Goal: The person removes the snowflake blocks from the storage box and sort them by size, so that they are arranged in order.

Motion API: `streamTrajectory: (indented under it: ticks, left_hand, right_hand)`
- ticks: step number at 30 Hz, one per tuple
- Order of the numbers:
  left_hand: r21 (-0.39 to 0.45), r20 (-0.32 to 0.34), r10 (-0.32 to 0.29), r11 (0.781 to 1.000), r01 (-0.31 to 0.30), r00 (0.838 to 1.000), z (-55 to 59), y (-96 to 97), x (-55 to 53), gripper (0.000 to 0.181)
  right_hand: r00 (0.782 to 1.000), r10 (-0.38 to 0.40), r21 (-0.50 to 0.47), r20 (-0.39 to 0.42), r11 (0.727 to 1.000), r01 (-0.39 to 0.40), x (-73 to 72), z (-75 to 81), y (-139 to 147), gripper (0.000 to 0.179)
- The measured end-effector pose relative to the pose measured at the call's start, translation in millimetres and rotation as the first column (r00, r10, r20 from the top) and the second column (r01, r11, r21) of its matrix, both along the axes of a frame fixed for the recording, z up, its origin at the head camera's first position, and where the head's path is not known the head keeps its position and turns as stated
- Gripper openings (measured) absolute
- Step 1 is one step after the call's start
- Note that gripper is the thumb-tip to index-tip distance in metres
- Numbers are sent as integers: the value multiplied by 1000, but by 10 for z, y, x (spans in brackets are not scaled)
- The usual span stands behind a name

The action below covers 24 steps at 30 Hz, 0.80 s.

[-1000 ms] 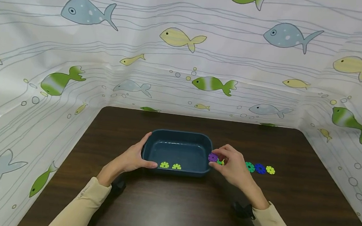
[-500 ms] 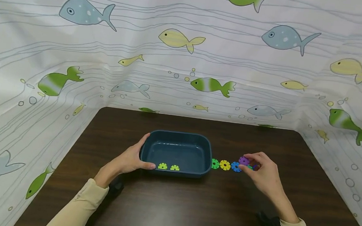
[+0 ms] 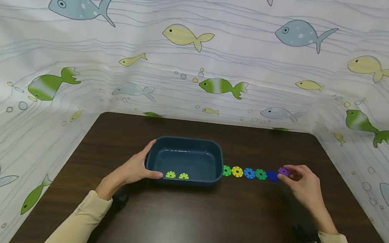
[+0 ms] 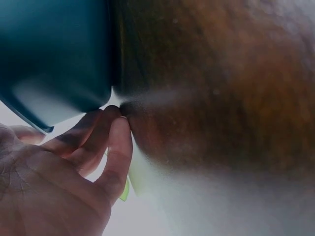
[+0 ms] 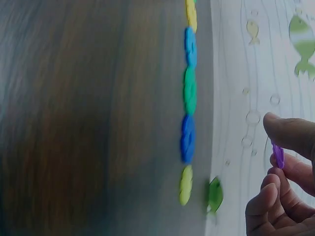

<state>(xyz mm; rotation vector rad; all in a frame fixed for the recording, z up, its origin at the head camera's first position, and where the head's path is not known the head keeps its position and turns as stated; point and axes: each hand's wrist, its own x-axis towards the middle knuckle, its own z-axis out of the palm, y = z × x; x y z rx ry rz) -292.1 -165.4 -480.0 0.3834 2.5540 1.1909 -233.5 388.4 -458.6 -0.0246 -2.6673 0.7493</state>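
My left hand point(image 3: 135, 168) grips the left side of a dark blue rectangular basin point(image 3: 191, 161), its thumb at the near rim; the basin's outer wall shows beside the fingers in the left wrist view. Two yellow-green snowflake discs point(image 3: 177, 175) show inside along the near wall, their lower parts hidden. Between thumb and fingers, my right hand point(image 3: 305, 187) pinches a purple snowflake disc point(image 3: 283, 171), held above the right end of a row. That row has green point(image 3: 227, 171), yellow point(image 3: 237, 172), blue point(image 3: 249, 173), teal point(image 3: 261, 174), dark blue point(image 3: 272, 176) and yellow-green point(image 5: 185, 185) discs.
All of this is on a dark brown wooden table point(image 3: 200, 218). A white sheet printed with fish point(image 3: 220, 62) rises behind the table and along both sides. The disc row starts close to the basin's right wall.
My right hand has carried the purple disc rightward, from the basin's right rim to the far end of the row, uncovering the discs between. My left hand keeps its hold on the basin.
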Motion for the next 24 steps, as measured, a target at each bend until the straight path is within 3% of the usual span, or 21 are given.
streamTrajectory:
  ticks: [11,24]
  left_hand:
    - [-5,4,4,1000,-4,1000,2,0,-25,136]
    - [-8,12,-3,1000,3,1000,6,14,-22,138]
  right_hand:
    - [992,-37,37,123,999,33,-153,-170,457,38]
    - [946,2,39,323,999,-16,-281,-256,723,49]
